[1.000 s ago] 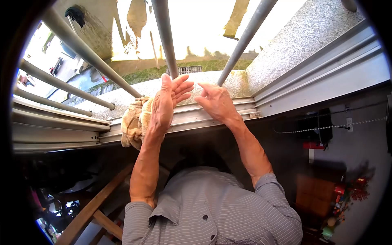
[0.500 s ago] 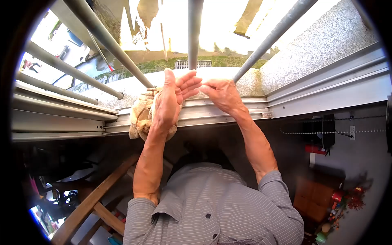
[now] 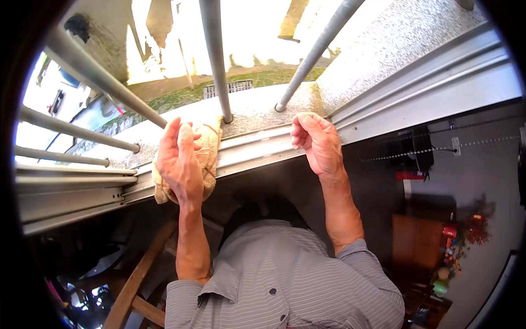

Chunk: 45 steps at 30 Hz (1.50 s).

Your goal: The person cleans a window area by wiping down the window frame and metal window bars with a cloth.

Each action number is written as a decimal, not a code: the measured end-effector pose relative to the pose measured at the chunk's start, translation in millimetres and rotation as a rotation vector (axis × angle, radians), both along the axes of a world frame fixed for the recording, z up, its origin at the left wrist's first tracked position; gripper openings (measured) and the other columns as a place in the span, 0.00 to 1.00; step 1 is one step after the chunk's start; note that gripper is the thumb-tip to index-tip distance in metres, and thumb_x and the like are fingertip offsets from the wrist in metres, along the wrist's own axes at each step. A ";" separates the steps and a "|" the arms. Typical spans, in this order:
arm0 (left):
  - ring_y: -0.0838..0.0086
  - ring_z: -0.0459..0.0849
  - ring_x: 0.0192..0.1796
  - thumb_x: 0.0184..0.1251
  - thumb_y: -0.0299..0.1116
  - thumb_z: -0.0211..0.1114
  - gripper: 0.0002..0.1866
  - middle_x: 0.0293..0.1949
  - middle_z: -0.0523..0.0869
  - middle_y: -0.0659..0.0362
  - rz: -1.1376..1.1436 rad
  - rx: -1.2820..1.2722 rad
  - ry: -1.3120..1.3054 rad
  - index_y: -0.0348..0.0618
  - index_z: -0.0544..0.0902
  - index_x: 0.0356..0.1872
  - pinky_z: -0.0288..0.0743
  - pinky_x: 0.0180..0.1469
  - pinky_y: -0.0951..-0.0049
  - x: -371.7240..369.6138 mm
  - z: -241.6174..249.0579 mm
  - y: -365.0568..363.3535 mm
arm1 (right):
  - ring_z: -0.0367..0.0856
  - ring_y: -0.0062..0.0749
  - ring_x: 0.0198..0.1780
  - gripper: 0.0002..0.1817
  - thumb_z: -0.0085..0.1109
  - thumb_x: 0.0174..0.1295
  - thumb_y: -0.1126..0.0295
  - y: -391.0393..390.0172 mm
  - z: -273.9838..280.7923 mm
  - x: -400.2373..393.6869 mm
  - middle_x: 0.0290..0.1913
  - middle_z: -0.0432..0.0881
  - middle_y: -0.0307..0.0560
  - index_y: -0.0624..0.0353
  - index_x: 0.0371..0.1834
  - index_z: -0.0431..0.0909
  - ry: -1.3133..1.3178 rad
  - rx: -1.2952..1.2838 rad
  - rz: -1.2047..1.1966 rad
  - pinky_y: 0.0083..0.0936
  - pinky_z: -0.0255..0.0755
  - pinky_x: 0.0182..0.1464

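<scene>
My left hand (image 3: pixel 181 159) is raised over a tan, checked cloth (image 3: pixel 208 148) draped on the window sill. Its fingers are up and slightly bent, apart from one another, with nothing held; the hand covers part of the cloth. To the right, my right hand (image 3: pixel 319 142) is lifted in front of the window track (image 3: pixel 257 145). Its fingers are curled in with the thumb lying across them, and no object shows in it. A wide gap separates the two hands.
Grey metal bars (image 3: pixel 216 60) cross the window opening beyond my hands. A granite wall (image 3: pixel 378 60) rises on the right. Below left stands a wooden frame (image 3: pixel 137 274). A beaded chain (image 3: pixel 402 154) hangs at the right, near a brown cabinet (image 3: pixel 413 238).
My hands have moved apart from close together: the left went left, down over the cloth, the right a little right and down. The right wrist has turned. The view has shifted and tilted.
</scene>
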<state>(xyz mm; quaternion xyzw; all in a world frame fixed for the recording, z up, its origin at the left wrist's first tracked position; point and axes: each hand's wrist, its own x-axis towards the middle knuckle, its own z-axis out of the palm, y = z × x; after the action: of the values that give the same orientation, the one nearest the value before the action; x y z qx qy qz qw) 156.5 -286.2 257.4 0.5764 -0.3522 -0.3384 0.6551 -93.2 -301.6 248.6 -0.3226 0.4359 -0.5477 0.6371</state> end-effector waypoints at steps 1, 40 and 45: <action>0.78 0.84 0.40 0.76 0.29 0.61 0.18 0.45 0.87 0.54 0.001 -0.033 -0.048 0.29 0.78 0.60 0.78 0.39 0.81 -6.4 1.2 5.0 | 0.79 0.19 0.27 0.11 0.60 0.72 0.64 5.7 1.3 -3.5 0.29 0.84 0.38 0.60 0.38 0.84 -0.030 0.012 -0.013 0.18 0.73 0.31; 0.63 0.88 0.39 0.61 0.22 0.72 0.13 0.40 0.86 0.50 -0.637 -0.274 -0.411 0.35 0.86 0.47 0.83 0.37 0.70 -232.8 -24.4 131.1 | 0.84 0.27 0.30 0.20 0.52 0.72 0.61 140.5 -23.5 -166.9 0.31 0.87 0.48 0.69 0.37 0.84 0.186 0.036 0.355 0.23 0.78 0.37; 0.63 0.86 0.36 0.58 0.23 0.71 0.07 0.35 0.85 0.55 -0.576 -0.380 -0.696 0.39 0.85 0.37 0.82 0.36 0.67 -244.9 -25.9 132.7 | 0.84 0.27 0.30 0.22 0.50 0.75 0.58 149.5 -24.8 -178.7 0.31 0.86 0.46 0.68 0.37 0.83 0.214 0.075 0.379 0.24 0.79 0.36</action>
<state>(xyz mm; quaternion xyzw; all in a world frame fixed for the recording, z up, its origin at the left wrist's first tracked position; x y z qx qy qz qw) -88.4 -153.4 231.5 0.4048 -0.7510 -0.2228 0.4717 -272.0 -152.1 223.8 -0.4311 0.4526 -0.3644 0.6903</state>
